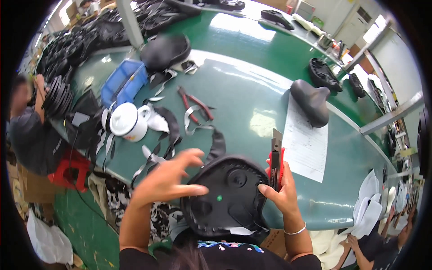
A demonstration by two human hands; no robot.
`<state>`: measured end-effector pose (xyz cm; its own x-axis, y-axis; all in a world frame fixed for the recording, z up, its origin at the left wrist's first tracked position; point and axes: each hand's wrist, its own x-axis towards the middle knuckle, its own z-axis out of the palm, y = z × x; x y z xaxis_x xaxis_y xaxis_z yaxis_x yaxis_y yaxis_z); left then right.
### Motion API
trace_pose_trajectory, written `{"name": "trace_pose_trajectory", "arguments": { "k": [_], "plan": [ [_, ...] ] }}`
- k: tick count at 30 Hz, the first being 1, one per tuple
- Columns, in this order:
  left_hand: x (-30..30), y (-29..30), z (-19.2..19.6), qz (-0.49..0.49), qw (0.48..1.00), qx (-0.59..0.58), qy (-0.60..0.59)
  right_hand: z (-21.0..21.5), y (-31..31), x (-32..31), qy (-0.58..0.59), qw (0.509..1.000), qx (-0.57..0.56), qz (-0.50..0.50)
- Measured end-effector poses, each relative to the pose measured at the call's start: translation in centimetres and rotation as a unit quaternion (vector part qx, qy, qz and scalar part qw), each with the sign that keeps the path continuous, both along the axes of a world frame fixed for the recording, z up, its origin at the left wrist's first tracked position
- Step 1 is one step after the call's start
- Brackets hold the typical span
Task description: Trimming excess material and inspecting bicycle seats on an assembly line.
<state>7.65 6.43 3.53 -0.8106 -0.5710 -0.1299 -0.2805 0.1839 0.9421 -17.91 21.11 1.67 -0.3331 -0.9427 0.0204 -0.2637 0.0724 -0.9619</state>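
An upturned black bicycle saddle (227, 198) lies against my chest at the near edge of the green table, its plastic underside with a small green dot facing up. My left hand (168, 177) hovers over its left side with fingers spread, fingertips touching the shell. My right hand (281, 189) grips a red and black utility knife (275, 155) with the blade pointing up, and its fingers press on the saddle's right rim.
On the green table (252, 90) lie a sheet of paper (306, 141), red-handled pliers (193, 103), trimmed black strips (198, 128), a white mug (128, 121), a blue bin (123, 83) and more black saddles (310, 101). A person sits at left (27, 130); another at lower right.
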Motion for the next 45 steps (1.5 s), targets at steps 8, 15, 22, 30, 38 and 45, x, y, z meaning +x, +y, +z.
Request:
{"name": "trace_pose_trajectory", "arguments": {
  "k": [8, 15, 22, 30, 38, 45],
  "plan": [
    [-13.3, -8.3, -2.1, 0.251, 0.872, 0.323, 0.268, 2.4, -5.1, -14.9, -0.052, 0.957, -0.148, -0.245],
    [-17.1, -6.4, -8.9, 0.109, 0.898, -0.423, 0.047, -1.7, -21.8, -31.3, -0.300, 0.882, -0.182, -0.314],
    [-17.1, -8.1, -8.9, 0.141, 0.949, -0.268, 0.087, -5.1, -30.9, -36.5, -0.142, 0.882, -0.058, -0.446],
    [-16.0, -9.1, -9.4, 0.196, 0.965, -0.003, 0.173, 0.7, -23.5, -22.9, -0.315, 0.928, -0.092, -0.175],
    [-12.0, -9.8, -4.0, 0.139, 0.829, 0.493, 0.223, 0.6, -5.2, -7.6, -0.059, 0.992, 0.080, 0.082],
    [-7.2, -6.4, -2.5, 0.214, 0.931, 0.276, 0.107, -0.4, -0.8, -5.3, 0.324, 0.930, -0.142, 0.097]
  ]
}}
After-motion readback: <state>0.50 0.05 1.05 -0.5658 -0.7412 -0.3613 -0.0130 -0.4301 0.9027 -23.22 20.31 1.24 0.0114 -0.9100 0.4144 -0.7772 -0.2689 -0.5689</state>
